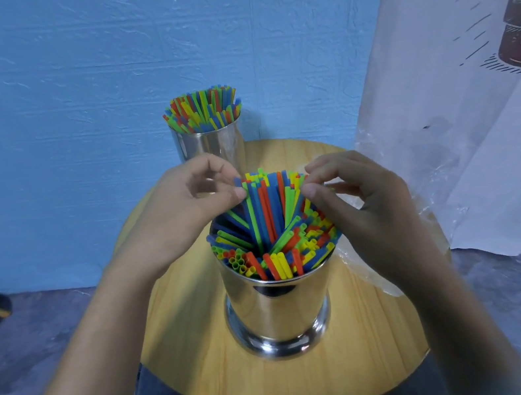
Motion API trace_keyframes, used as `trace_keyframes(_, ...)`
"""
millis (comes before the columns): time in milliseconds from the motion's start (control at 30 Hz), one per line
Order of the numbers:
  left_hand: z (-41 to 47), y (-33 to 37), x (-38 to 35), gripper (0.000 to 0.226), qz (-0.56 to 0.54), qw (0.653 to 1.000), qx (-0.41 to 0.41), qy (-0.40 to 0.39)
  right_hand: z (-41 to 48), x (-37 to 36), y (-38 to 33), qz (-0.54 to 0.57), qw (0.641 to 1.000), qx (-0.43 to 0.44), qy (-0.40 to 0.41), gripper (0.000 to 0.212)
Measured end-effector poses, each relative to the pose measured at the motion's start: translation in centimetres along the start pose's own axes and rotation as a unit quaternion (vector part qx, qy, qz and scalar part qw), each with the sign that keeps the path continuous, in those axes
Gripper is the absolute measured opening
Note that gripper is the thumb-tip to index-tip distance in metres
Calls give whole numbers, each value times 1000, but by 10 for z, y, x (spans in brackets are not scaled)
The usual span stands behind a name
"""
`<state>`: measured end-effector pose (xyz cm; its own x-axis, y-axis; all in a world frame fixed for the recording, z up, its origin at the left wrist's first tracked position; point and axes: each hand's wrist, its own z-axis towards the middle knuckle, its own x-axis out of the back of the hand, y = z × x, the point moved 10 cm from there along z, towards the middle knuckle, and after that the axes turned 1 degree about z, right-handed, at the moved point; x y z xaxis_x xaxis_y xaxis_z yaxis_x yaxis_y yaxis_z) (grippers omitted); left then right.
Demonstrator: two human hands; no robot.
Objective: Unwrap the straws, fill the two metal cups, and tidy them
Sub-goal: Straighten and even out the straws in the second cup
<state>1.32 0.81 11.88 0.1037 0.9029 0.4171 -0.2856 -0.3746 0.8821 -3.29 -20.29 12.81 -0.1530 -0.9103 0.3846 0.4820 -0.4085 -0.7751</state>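
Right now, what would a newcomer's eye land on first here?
The bright straws fanning out of the near metal cup in the middle of the round table, with the left hand and right hand pinching a raised bunch from either side. Behind it a second cup, also full, stands by the blue wall.

Glossy metal cup (277,312), wood-grain table (191,348)

The left hand (181,208) hides the far cup's (207,142) base; the right hand (357,201) covers part of the wrapper (364,269).
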Motion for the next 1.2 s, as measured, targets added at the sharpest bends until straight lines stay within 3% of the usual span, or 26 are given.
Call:
trace_keyframes(133, -1, 15, 8, 13, -55, 996, -54, 40, -1, -1, -1, 3, 1000, 5, -4, 15)
trace_keyframes(300, -7, 25, 49, 15, -191, 957, -108, 192, 0, -2, -1, 8, 1000, 3, -7, 13)
trace_keyframes(467, -18, 9, 82, 16, -306, 892, -86, 321, 1, -2, -2, 4, 1000, 7, -10, 13)
trace_keyframes(633, -18, -13, 84, 10, -399, 853, -53, 332, 2, -2, -5, 4, 1000, 6, -10, 9)
trace_keyframes(867, -20, -22, 62, 7, -428, 850, -16, 306, 1, -2, -7, 20, 1000, -15, 0, 19)
trace_keyframes(1100, -26, -21, 44, 11, -320, 898, 16, 302, 0, 14, -27, 123, 991, 14, 42, 10)
trace_keyframes(1200, -26, -20, 43, 11, -321, 897, 21, 302, 0, 12, -20, 85, 996, 1, 31, 15)
